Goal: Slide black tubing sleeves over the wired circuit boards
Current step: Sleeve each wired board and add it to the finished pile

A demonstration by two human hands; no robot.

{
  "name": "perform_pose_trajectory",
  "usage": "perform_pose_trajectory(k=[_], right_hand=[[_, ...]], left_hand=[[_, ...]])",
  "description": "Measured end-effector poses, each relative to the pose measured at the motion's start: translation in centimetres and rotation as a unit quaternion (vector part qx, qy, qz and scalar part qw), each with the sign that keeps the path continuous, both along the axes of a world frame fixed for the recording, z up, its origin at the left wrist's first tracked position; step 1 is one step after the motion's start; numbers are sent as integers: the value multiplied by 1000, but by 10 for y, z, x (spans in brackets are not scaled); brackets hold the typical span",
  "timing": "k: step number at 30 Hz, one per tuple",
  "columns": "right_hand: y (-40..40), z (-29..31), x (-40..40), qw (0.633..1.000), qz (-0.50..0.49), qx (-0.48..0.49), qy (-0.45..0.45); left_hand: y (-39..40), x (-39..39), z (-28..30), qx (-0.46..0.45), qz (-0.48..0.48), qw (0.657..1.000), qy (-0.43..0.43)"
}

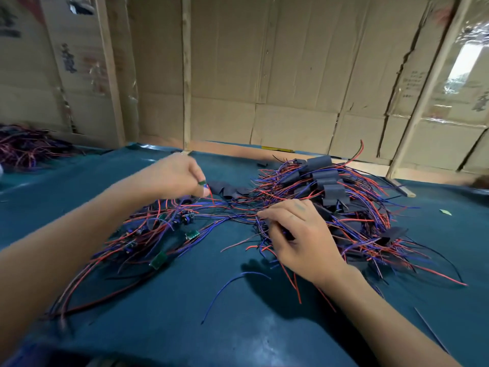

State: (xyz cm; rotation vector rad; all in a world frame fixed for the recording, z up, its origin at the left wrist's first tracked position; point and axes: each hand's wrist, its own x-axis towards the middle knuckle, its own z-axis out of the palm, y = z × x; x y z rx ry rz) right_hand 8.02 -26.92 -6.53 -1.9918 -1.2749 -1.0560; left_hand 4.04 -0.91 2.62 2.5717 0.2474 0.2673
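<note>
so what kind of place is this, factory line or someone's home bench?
Most likely a small, improvised assembly workshop. The walls are flattened cardboard sheets on bare wooden studs, the bench has a teal cover, and piles of sleeved wired boards and unsleeved boards suggest batch handwork.

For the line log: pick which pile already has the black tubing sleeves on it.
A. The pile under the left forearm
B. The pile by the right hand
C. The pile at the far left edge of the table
B: black tubing sleeves stack on the pile by the right hand, while bare green circuit boards lie in the wires under the left forearm; the far-left pile is too blurred to tell.
</note>
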Motion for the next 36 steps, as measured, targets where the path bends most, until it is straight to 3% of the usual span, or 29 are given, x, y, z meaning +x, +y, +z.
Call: perform_pose_trajectory(k=[3, 6, 8, 10, 13, 15, 16, 17, 20, 23, 27, 30, 33, 36], right_hand=[[5, -1, -3, 998, 7, 59, 38], [5, -4, -2, 992, 13, 101, 78], [5, -4, -1, 985, 6, 133, 110], [6, -3, 0, 970, -13, 186, 156], [9, -3, 1, 930, -17, 257, 263], [11, -4, 3, 908, 1, 260, 329], [12, -4, 2, 895, 19, 262, 361], [13, -3, 1, 879, 38, 271, 389], [17, 1, 0, 828, 97, 318, 451], [16, 5, -1, 791, 120, 360, 479], [9, 7, -1, 776, 133, 361, 499], [4, 10, 0, 741, 176, 383, 522], [2, 13, 1, 726, 208, 389, 527], [-1, 16, 0, 722, 216, 396, 525]], left_hand=[[3, 1, 24, -141, -16, 983, -118], [-10, 8, 33, -381, -80, 900, -196], [-24, 15, 29, -563, -119, 794, -196], [-38, 24, 21, -713, -125, 665, -182], [-62, 33, 0, -859, -112, 474, -157], [-81, 38, -19, -892, -120, 415, -131], [-90, 39, -29, -896, -131, 409, -116], [-99, 40, -38, -888, -141, 426, -103], [-116, 39, -57, -811, -190, 548, -71], [-121, 35, -67, -757, -227, 610, -59], [-119, 35, -73, -723, -219, 649, -91], [-120, 34, -76, -697, -227, 673, -97], [-123, 31, -78, -701, -245, 664, -94], [-127, 29, -75, -726, -203, 651, -89]])
